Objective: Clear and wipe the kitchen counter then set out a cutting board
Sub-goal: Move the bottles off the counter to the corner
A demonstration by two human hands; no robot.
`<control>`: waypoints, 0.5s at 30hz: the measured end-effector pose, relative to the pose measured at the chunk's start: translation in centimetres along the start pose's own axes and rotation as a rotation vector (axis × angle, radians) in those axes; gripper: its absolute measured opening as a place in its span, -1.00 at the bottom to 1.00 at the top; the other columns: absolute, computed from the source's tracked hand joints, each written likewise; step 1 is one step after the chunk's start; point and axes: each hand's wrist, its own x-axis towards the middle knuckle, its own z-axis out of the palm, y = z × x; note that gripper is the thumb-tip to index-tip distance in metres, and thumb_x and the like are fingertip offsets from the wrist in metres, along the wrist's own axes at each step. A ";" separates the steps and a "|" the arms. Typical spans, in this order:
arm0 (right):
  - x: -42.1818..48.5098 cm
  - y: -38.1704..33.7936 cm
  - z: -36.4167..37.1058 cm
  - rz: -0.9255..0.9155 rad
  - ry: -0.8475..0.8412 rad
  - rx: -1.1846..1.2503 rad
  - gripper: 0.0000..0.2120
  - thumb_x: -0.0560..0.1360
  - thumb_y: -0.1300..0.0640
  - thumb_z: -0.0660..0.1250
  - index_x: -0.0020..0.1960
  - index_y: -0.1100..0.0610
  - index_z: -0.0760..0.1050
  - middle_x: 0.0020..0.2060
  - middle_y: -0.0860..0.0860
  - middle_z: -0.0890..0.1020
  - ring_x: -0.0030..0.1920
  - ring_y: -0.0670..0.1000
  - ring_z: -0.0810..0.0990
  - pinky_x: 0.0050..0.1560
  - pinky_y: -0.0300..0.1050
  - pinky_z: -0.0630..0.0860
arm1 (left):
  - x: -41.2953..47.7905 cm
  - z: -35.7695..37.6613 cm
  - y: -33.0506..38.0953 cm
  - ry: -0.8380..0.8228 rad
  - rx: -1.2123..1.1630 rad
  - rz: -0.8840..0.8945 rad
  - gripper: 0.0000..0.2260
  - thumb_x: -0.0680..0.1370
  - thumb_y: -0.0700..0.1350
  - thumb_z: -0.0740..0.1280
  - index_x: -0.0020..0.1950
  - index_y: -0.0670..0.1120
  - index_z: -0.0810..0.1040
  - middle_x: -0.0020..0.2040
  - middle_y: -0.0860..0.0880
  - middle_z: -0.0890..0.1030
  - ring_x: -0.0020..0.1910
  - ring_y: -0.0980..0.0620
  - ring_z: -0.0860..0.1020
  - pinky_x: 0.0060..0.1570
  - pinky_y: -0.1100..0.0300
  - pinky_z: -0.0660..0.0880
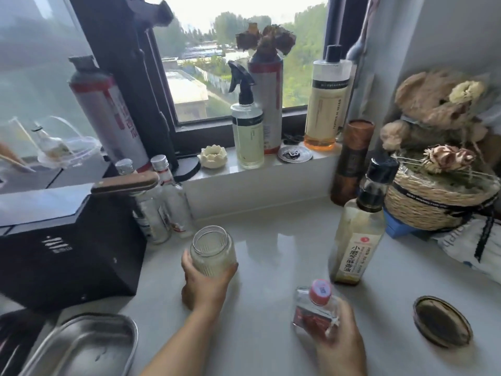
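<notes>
My left hand [203, 284] grips a ribbed open glass jar [212, 251] just above the pale counter [271, 267], near its middle. My right hand [340, 337] holds a small clear bottle [314, 308] with a pink cap and a red label, low at the front right. A tall oil bottle [360, 232] with a black cap stands on the counter right behind that hand. A round dark jar lid [442, 321] lies flat at the far right. No cutting board or cloth is in view.
A black appliance [67, 245] fills the left side, with two small capped bottles [162, 204] beside it. A metal tray [81, 348] sits at the front left. The windowsill [244, 169] holds a spray bottle [246, 123] and taller bottles. A woven basket [439, 202] and a brown tube [352, 161] crowd the right corner.
</notes>
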 end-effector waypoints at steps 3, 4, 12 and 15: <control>2.1 -1.9 2.5 -0.029 -0.137 0.001 -0.61 0.24 0.17 0.56 -0.18 -0.15 0.41 -0.19 -0.09 0.63 -0.11 0.06 0.58 -0.25 -0.30 0.40 | 0.2 -1.0 0.1 -0.027 -0.020 0.013 -0.17 0.11 0.04 0.59 0.29 0.04 0.29 0.27 -0.08 0.50 0.21 -0.16 0.48 0.19 -0.07 0.43; 3.0 -2.6 3.5 -0.041 -0.183 -0.010 -0.63 0.27 0.18 0.53 -0.19 -0.16 0.39 -0.20 -0.16 0.60 -0.12 0.02 0.56 -0.26 -0.32 0.37 | -0.1 -1.6 -0.1 -0.026 -0.032 0.017 -0.17 0.10 0.03 0.60 0.28 0.04 0.31 0.26 -0.07 0.51 0.20 -0.15 0.48 0.19 -0.07 0.44; 9.6 -6.9 15.1 -0.123 -0.383 -0.054 -0.64 0.37 0.34 0.36 0.08 0.02 0.42 -0.14 -0.10 0.54 -0.08 0.02 0.51 -0.31 -0.27 0.33 | -2.7 -5.4 -2.9 0.135 -0.145 -0.053 -0.14 -0.04 0.08 0.60 0.23 0.10 0.41 0.17 0.04 0.57 0.18 -0.03 0.52 0.22 0.04 0.43; 11.4 -7.7 18.9 -0.166 -0.406 -0.086 -0.64 0.36 0.34 0.34 0.11 0.09 0.44 -0.08 -0.02 0.58 -0.09 0.02 0.51 -0.29 -0.20 0.27 | -1.4 -6.4 -5.3 -0.108 -0.120 -0.026 -0.07 0.05 0.11 0.57 0.32 0.10 0.21 0.27 0.11 0.42 0.27 0.11 0.41 0.23 0.26 0.35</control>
